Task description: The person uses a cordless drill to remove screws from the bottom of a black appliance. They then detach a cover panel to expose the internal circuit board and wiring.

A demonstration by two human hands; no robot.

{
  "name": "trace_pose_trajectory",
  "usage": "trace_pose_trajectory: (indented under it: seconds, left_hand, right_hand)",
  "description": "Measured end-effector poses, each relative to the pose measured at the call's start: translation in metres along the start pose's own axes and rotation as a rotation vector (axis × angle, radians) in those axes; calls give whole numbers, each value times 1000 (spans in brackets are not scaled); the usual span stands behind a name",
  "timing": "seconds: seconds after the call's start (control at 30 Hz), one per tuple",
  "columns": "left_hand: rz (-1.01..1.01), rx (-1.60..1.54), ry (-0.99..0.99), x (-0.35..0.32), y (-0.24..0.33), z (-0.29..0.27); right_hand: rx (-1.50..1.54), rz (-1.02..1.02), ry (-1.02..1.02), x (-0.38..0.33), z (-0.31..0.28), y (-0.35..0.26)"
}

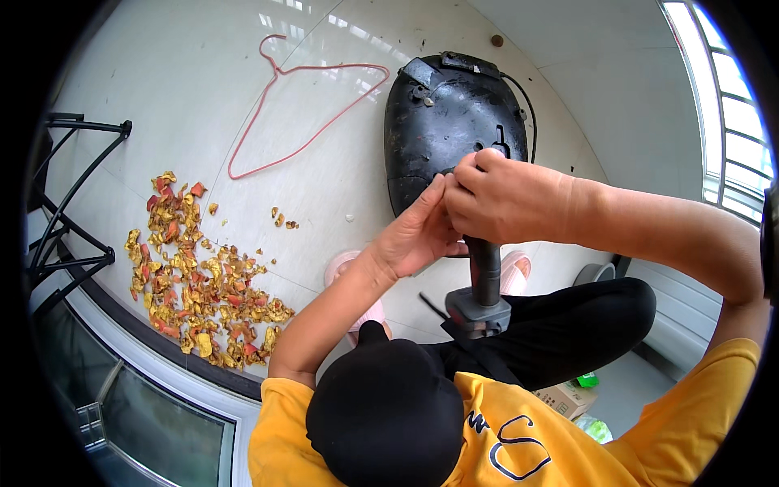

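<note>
Both arms reach forward, bent. The right hand (507, 199) curls closed atop the black power tool (485, 280); the left hand (418, 235), fingers extended, presses beside it, above the black casing (442, 122).

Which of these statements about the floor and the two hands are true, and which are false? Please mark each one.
1. Both hands meet at the top of the power drill. True.
2. The pink wire hanger lies on top of the black appliance base. False: it lies on the floor, beside it.
3. A heap of gold and red scraps lies at the person's left. True.
4. The left hand rests on the scraps. False: it touches the right hand at the drill.
</note>
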State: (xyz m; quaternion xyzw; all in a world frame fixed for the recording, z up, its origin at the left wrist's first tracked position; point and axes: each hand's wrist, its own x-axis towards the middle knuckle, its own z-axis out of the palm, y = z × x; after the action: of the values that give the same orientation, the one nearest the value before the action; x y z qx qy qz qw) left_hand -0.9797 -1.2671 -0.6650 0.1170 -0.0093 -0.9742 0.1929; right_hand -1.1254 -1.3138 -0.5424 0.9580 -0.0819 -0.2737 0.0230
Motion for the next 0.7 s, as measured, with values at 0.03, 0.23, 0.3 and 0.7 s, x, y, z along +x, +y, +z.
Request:
trace_pose_trajectory:
  seconds: [0.03,0.23,0.3,0.7]
  left_hand:
    - [-16,-161,-18,4,-6,1]
    - [140,-236,48,16,-36,2]
    - [184,-185,100,16,-40,13]
    - [41,181,-13,19,-47,-15]
  right_hand:
    - [30,24,22,2,-2,1]
    - [545,292,-80,-10,-30,3]
    - [814,624,23,-18,-48,-7]
    - [791,919,-178,5,-14,-3]
